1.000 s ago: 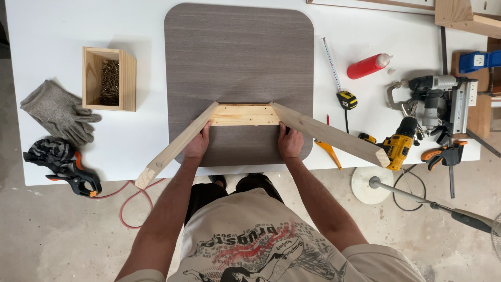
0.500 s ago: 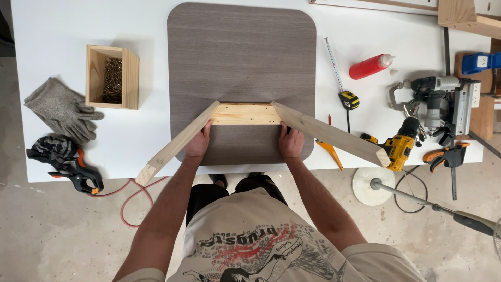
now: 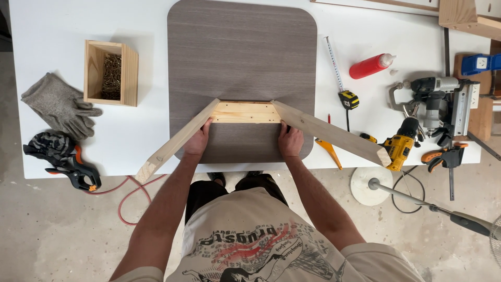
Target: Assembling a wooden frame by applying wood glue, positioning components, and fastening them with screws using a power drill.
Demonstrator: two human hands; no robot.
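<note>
Crosswise, wooden frame (image 3: 245, 112), legs splayed nearward.

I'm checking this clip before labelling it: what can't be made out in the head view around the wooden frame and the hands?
- Fingertips of the left hand and right hand: tucked against the wooden frame, so the grip is unclear.
- How the frame's pieces are joined: fasteners too small to tell.
- Contents of the wooden box: small metal pieces, kind unclear.
- Fan at the right: cut off by the picture's edge.
</note>
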